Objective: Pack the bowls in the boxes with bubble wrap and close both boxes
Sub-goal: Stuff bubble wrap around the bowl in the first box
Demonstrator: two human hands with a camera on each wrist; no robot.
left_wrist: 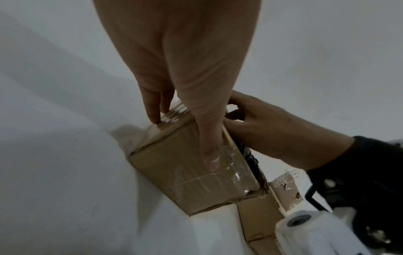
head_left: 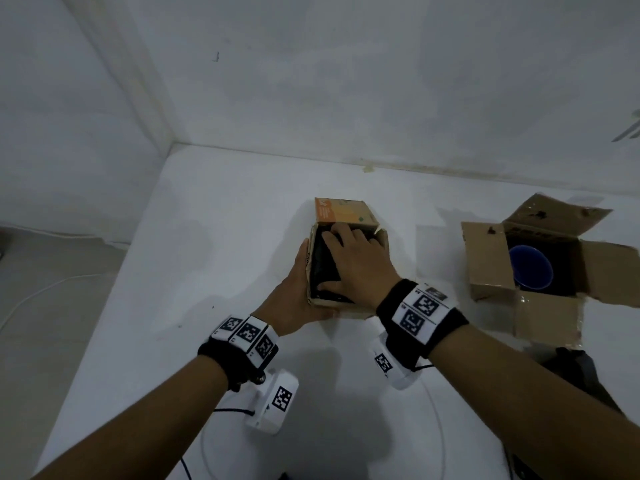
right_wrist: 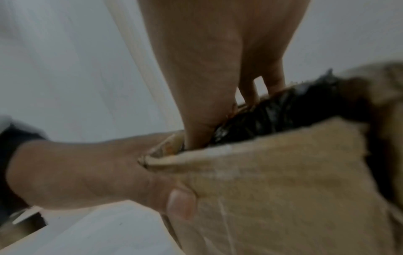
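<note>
A small cardboard box [head_left: 349,311] stands mid-table, its orange-printed flap [head_left: 343,211] raised at the far side. My left hand [head_left: 298,285] grips its left near corner, thumb [right_wrist: 181,203] on the near wall. My right hand [head_left: 349,254] lies spread inside the box top and presses on black bubble wrap [head_left: 323,268]; whatever is under the wrap is hidden. To the right stands a larger box [head_left: 488,258] with all flaps open and a blue bowl [head_left: 531,268] inside. The left wrist view shows the small box's taped side [left_wrist: 189,172].
The white table [head_left: 207,271] meets walls at the back and back left. Its left edge drops to a floor with a white cable [head_left: 41,289]. A dark crumpled sheet [head_left: 575,368] lies near the larger box's front flap.
</note>
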